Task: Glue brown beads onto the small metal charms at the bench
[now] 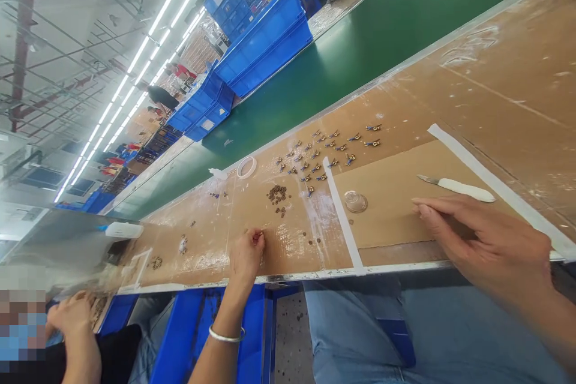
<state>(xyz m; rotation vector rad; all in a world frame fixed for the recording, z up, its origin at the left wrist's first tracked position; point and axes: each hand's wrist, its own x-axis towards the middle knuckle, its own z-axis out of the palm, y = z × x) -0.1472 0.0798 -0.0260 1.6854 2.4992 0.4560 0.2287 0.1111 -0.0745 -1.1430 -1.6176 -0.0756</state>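
Your left hand (pixel 246 255) rests near the front edge of the bench (pixel 405 216), its thumb and fingertips drawn together on what looks like one small brown piece (pixel 260 234); the piece is too small to make out further. For a pinch like this, keep the wrist planted on the cardboard, as it is now, and grip with the fingertips only, so the piece does not roll off among the loose bits just right of your hand. Your right hand (pixel 488 246) lies flat and open on the cardboard, palm down and fingers stretched out, with nothing in it. It serves best as a steady brace there. The knife (pixel 459 188) lies just beyond those fingertips, apart from them, with its blade pointing left. Between your hands runs a strip (pixel 342 219) of white tape, with a clear dish (pixel 355 201) just beside it. Beyond your left hand sits a heap (pixel 278 194) of brown pieces, and farther back are rows of blue-tipped parts (pixel 324 153) and a tape roll (pixel 246 167). Behind the bench runs the green belt (pixel 360 54). A co-worker's hand (pixel 72 315) is well apart, at far left.
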